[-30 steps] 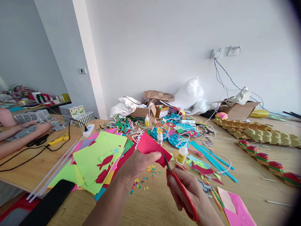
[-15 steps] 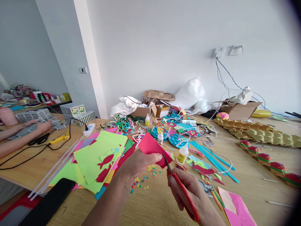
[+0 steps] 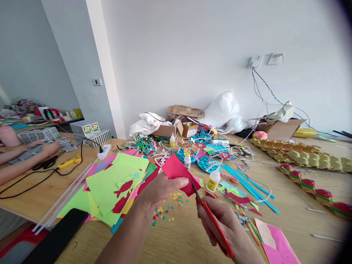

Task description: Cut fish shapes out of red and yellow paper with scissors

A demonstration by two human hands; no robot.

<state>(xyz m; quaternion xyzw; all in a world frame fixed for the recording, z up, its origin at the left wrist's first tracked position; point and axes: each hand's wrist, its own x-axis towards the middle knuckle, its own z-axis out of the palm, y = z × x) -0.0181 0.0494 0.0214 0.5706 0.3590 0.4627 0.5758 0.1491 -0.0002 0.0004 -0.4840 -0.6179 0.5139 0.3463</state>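
Observation:
A sheet of red paper (image 3: 173, 168) is pinched in my left hand (image 3: 162, 189), its thumb lying across the lower part. My right hand (image 3: 220, 223) is wrapped round the red handles of a pair of scissors (image 3: 213, 220). The blades meet the paper's lower right edge, close to the left thumb. Red fish-shaped cut-outs (image 3: 123, 188) rest on a stack of coloured paper (image 3: 106, 185) to the left. Beneath the hands, small coloured paper dots (image 3: 162, 212) are scattered over the wooden table (image 3: 167, 242).
Glue bottle (image 3: 213, 180) stands just beyond the scissors. Blue strips (image 3: 247, 187), paper scraps (image 3: 236, 196) and egg-carton strips (image 3: 302, 156) lie right. A black phone (image 3: 57, 238) is at front left. Another person's hands (image 3: 45, 146) work at far left, near a yellow glue gun (image 3: 70, 161).
Both hands keep nearly the same place. The red paper and the scissors have shifted only very slightly, with the blades still at the paper's edge.

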